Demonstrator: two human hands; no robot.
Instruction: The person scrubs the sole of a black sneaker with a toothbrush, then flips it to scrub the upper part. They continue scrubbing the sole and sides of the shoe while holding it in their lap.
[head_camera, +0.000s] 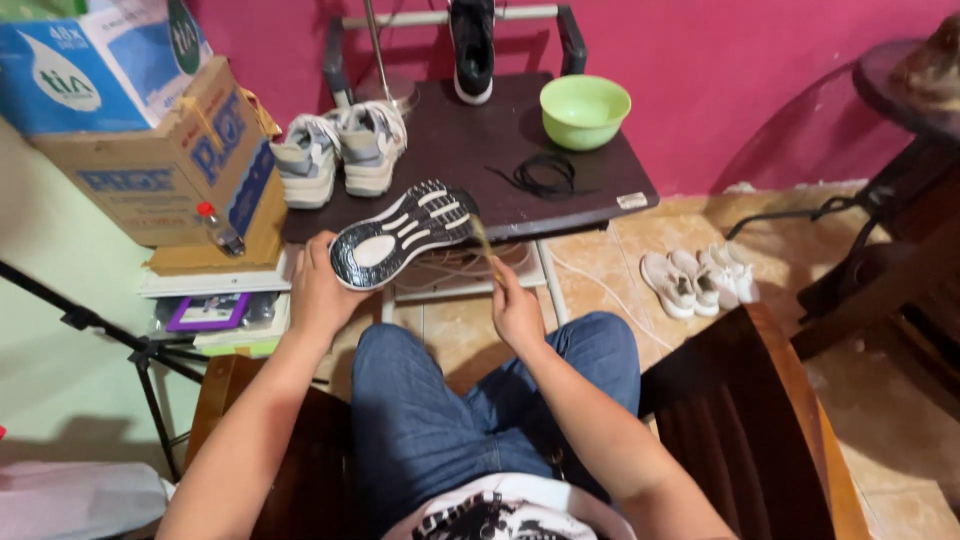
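Your left hand (318, 290) clamped shoe (405, 232) sole-up; right hand (517, 310) pinched brush (484, 243) (blurred). Short strokes along grooves suited best.

I see the shoe (403, 235) in my left hand (318, 290) showing a black sole crossed by white bars. The brush (483, 243) in my right hand (516, 312) looks yellowish-tan. On the dark brown table (610, 185), the far bowl (585, 109) is pale green, the loose lace (545, 175) black, and the pair of sneakers (338, 152) at left grey and white. The wall (720, 70) is deep pink, my jeans (440, 420) blue.
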